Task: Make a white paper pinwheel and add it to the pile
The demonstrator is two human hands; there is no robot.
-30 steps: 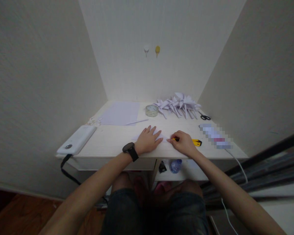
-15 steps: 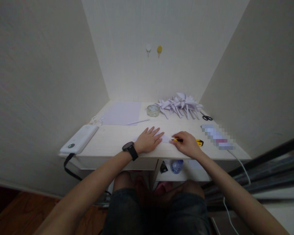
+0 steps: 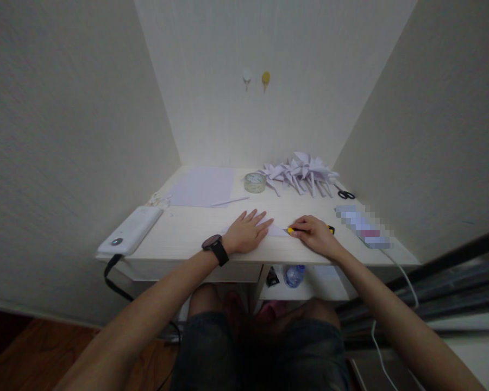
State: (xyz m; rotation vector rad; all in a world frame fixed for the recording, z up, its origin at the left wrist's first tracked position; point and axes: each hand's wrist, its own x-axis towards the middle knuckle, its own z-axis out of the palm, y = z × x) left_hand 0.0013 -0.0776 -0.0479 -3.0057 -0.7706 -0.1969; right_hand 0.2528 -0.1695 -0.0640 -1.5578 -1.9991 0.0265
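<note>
My left hand, with a black watch on the wrist, lies flat with its fingers spread on a small folded white paper near the front edge of the pale wooden desk. My right hand is closed around a yellow utility knife. The knife's front end touches the paper's right tip, and its back end sticks out behind my hand.
At the back of the desk lie a white sheet, a tape roll, a heap of folded paper shapes and black scissors. A white device sits at the left, and a blurred object with a cable at the right. Walls close in on three sides.
My right hand has shifted slightly right and away from me with the knife. My left hand stays pressed on the paper. The view has tilted a little.
</note>
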